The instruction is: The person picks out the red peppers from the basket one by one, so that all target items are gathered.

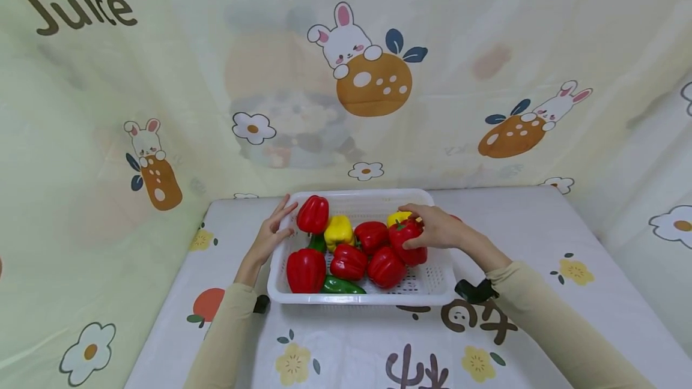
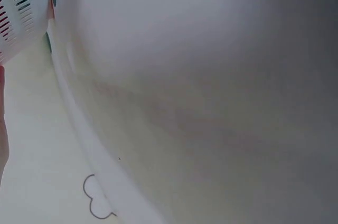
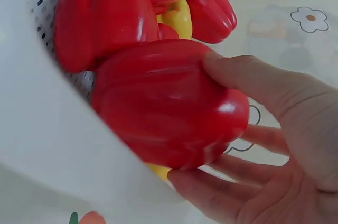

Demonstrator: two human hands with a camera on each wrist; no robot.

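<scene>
A white perforated plastic basket point(image 1: 362, 299) holds several red bell peppers, yellow ones and green ones. My right hand point(image 1: 439, 227) grips a red bell pepper point(image 1: 406, 239) at the basket's right side, thumb on one face and fingers around the other. The right wrist view shows this pepper point(image 3: 169, 102) large, with a sliver of yellow pepper point(image 3: 160, 171) below it. On the left rim, my left hand point(image 1: 269, 236) touches the basket with fairly straight fingers. Only an edge of that hand and the basket's slotted wall point(image 2: 24, 7) enter the left wrist view.
A yellow pepper point(image 1: 339, 232) and a red pepper point(image 1: 312, 214) lie at the basket's left back. Near the front wall is a green pepper point(image 1: 342, 286). A printed cloth point(image 1: 335, 347) covers the table, and a printed curtain point(image 1: 432, 155) hangs behind it.
</scene>
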